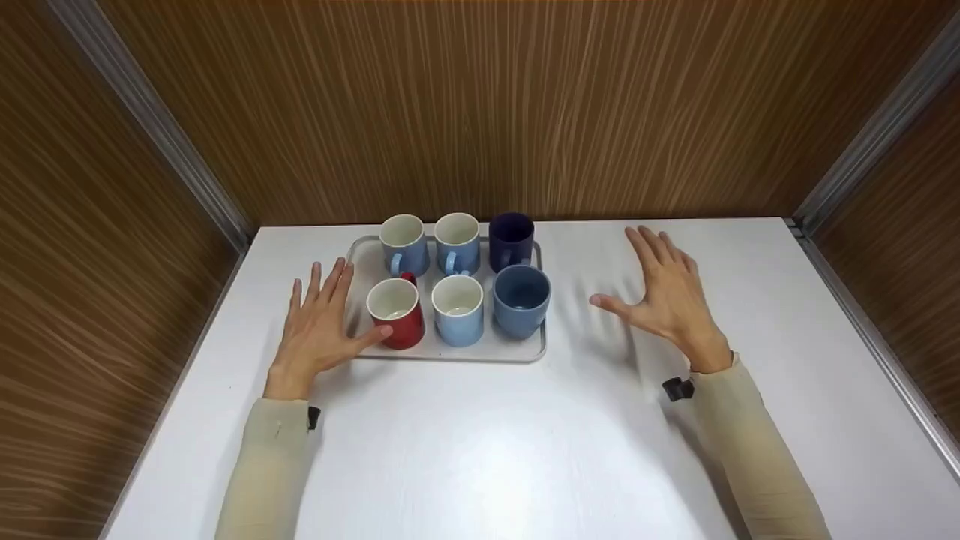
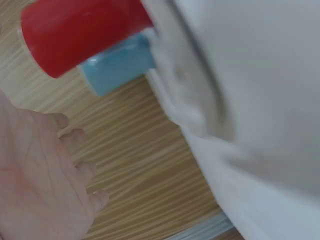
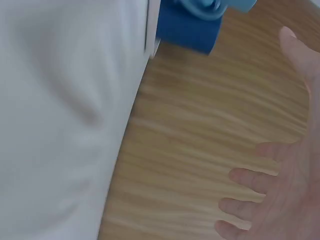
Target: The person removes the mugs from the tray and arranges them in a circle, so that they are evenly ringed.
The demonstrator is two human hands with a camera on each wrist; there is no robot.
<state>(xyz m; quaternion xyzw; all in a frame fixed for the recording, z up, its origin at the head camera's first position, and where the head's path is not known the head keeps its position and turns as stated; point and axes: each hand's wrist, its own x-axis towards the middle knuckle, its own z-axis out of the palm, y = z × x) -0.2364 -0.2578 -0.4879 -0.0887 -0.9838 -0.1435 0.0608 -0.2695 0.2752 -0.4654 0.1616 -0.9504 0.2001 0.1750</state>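
Observation:
Several mugs stand upright in two rows on a light tray point(image 1: 442, 355). The back row has two blue mugs with pale insides, the left one point(image 1: 403, 244) and the middle one point(image 1: 458, 244), and a dark navy mug point(image 1: 513, 241). In front are a red mug point(image 1: 396, 313), a light blue mug point(image 1: 458, 310) and a grey-blue mug point(image 1: 520, 301). My left hand point(image 1: 319, 330) spreads its fingers at the tray's left side, its thumb overlapping the red mug in the head view; contact cannot be told. Right of the tray, my right hand point(image 1: 667, 289) hovers with fingers spread, holding nothing.
The tray lies toward the back of a white table point(image 1: 480, 450). Wood-grain panels point(image 1: 480, 112) rise behind and at both sides, with metal rails at the corners. A small black piece point(image 1: 678, 388) sits at the right wrist, another point(image 1: 313, 417) at the left.

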